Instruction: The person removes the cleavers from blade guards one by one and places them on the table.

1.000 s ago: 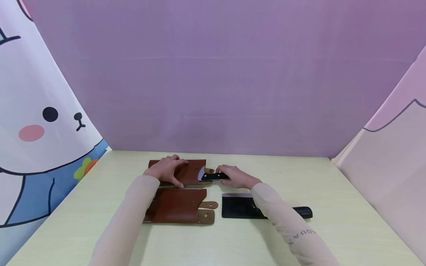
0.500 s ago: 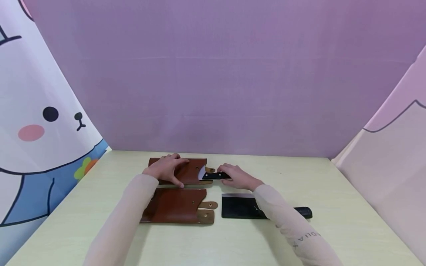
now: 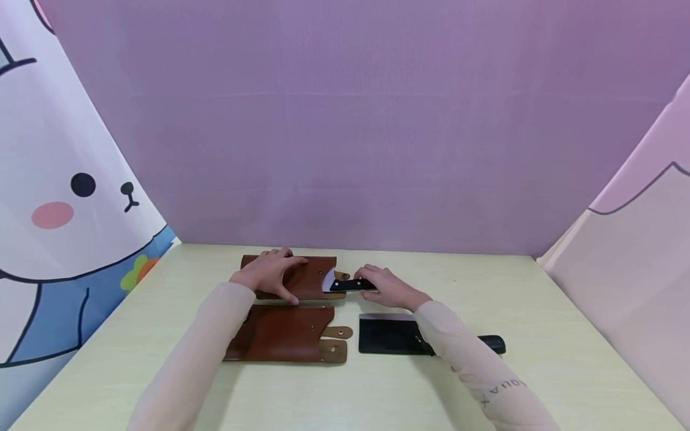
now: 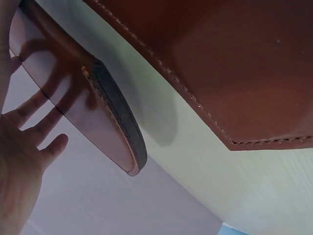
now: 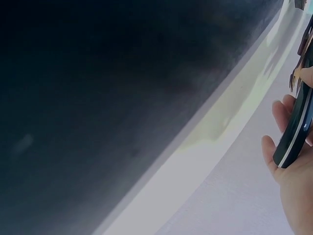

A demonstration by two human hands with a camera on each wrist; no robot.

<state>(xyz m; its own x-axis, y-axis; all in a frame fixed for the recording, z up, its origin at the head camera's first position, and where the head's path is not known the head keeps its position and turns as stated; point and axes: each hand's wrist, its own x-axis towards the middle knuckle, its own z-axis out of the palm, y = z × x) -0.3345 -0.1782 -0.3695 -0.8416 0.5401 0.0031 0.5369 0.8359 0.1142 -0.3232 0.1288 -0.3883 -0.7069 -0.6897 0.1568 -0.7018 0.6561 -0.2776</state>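
Note:
In the head view, a brown leather knife sheath [image 3: 309, 275] lies at the back of the table. My left hand [image 3: 269, 273] spans it, thumb at the near edge and fingers over the far edge; the left wrist view shows those fingers [image 4: 36, 122] against its glossy side. A knife [image 3: 345, 285] sits with most of its blade hidden inside the sheath's right end. Only the pale heel of the blade and the riveted black handle show. My right hand [image 3: 390, 287] holds that handle, and in the right wrist view the fingers wrap round the handle [image 5: 296, 129].
A second brown sheath [image 3: 286, 335] with two snap straps lies nearer the front. To its right is a cleaver [image 3: 388, 335] with a dark blade and pale edge, its handle [image 3: 492, 343] partly covered by the right sleeve. A purple backdrop [image 3: 345, 149] closes off the rear.
The far sheath and the knife have shifted slightly to the right together, with both hands keeping their hold. The left forearm has moved a little left.

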